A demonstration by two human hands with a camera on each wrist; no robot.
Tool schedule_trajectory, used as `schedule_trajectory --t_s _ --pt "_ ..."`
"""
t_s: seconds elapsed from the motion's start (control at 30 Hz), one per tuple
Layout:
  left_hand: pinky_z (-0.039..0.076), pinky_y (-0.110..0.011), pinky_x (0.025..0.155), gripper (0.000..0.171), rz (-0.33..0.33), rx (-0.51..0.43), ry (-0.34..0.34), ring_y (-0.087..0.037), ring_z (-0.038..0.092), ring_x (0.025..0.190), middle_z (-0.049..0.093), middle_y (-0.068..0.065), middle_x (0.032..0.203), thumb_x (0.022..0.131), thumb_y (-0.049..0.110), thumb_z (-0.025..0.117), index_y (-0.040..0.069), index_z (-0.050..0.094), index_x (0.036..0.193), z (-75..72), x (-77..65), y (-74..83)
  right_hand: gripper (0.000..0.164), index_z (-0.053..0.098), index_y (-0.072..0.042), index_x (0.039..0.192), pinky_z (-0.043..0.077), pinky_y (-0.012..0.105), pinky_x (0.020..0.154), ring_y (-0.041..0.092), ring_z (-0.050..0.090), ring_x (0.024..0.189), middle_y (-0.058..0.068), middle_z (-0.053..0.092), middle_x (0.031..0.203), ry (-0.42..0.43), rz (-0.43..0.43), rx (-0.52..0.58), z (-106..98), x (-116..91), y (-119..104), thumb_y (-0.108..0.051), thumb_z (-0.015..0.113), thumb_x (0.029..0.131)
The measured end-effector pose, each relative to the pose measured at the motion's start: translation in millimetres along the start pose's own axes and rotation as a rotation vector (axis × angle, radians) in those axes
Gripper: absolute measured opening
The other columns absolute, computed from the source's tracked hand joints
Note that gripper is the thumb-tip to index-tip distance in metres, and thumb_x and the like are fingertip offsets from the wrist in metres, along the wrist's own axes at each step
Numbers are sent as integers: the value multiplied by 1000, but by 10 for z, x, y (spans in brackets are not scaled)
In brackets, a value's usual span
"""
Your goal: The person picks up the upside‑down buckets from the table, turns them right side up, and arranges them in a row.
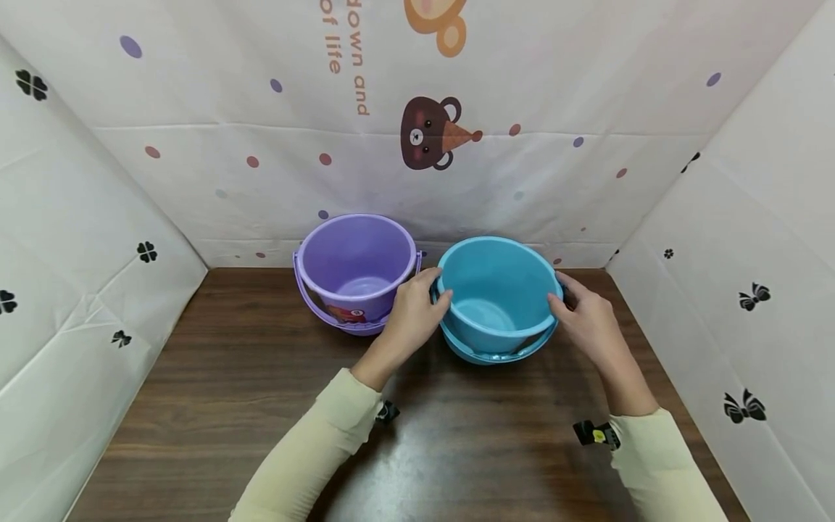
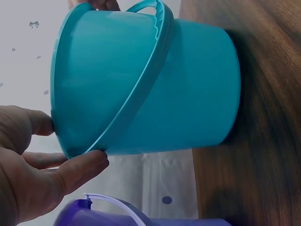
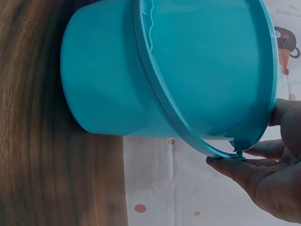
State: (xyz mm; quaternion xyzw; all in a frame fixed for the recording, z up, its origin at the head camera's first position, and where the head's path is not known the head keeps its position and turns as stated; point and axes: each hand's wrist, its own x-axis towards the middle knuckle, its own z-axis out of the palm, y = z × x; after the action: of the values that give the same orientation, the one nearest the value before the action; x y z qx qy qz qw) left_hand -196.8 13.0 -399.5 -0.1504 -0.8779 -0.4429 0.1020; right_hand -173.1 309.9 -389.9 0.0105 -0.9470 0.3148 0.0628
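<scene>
A turquoise bucket (image 1: 499,326) stands upright on the table, its handle hanging down across the front. My left hand (image 1: 414,308) grips the rim on its left side, thumb on the near side; the left wrist view shows the thumb tip (image 2: 96,157) by the handle's end. On the opposite side my right hand (image 1: 592,322) holds the rim near the handle hinge (image 3: 238,154), with fingers curled around the edge. Just left of my left hand stands a purple bucket (image 1: 359,250), upright, handle lowered, with a red sticker (image 1: 346,313) on its front partly hidden.
Both buckets stand at the back of the dark wooden table (image 1: 261,406), close to the white patterned back sheet (image 1: 261,196). Side sheets (image 1: 685,290) rise to the left and right. A light glare lies on the table's front.
</scene>
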Motion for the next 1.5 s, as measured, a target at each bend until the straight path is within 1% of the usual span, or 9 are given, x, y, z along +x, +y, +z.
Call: schedule_trajectory --t_s 0.2,0.33,0.47,0.63,0.73,0.87,1.07,1.27,1.5 --pt "57 -40 101 44 -27 -54 35 -27 63 130 64 -17 141 99 16 70 -4 62 137 28 100 -36 62 39 -4 158 58 60 88 47 64 119 32 55 145 3 4 21 24 87 -8 -36 53 107" --pt "57 -40 102 44 -46 -48 50 -26 62 131 64 -16 141 99 16 69 -3 62 138 40 167 -51 63 37 -3 159 56 62 93 49 60 126 32 51 149 -12 19 23 33 162 -19 -37 53 107" --pt "59 -41 98 44 -64 -44 55 -27 66 125 66 -16 138 99 17 67 -1 61 139 50 219 -61 65 36 -3 159 53 64 97 51 54 132 31 45 154 -21 36 18 40 222 -23 -39 52 107" --pt "59 -41 97 45 -94 -55 64 -27 66 125 66 -18 138 99 17 67 0 60 141 73 278 -74 65 37 -3 159 51 65 100 50 54 133 31 46 154 -10 27 9 55 280 -23 -39 52 107" --pt "57 -40 101 45 -109 -67 78 -26 63 129 65 -17 140 100 16 66 1 60 142 94 312 -80 65 38 -3 159 50 65 101 50 54 132 32 49 151 1 23 11 68 311 -23 -39 52 107" --pt "52 -40 109 44 -103 -57 86 -27 58 135 62 -17 143 101 14 63 -1 59 142 131 355 -75 63 39 -1 157 50 65 102 50 55 132 32 51 149 20 25 3 84 343 -26 -37 52 107" --pt "46 -42 115 43 -107 -34 88 -31 54 140 60 -19 145 102 12 61 -4 58 142 160 414 -65 64 35 0 159 52 64 100 49 56 131 31 49 151 13 39 14 108 394 -29 -32 53 107" --pt "49 -42 113 43 -118 -37 87 -33 56 137 60 -21 144 101 9 61 -6 57 142 162 479 -45 63 35 -1 159 56 62 94 48 61 125 32 50 150 20 53 18 134 463 -25 -31 53 107" --pt "50 -42 111 44 -161 -56 90 -32 56 137 60 -20 145 102 8 60 -5 56 143 190 547 -22 63 35 -3 160 57 61 90 48 63 119 34 52 147 20 76 10 114 536 -28 -33 52 106"
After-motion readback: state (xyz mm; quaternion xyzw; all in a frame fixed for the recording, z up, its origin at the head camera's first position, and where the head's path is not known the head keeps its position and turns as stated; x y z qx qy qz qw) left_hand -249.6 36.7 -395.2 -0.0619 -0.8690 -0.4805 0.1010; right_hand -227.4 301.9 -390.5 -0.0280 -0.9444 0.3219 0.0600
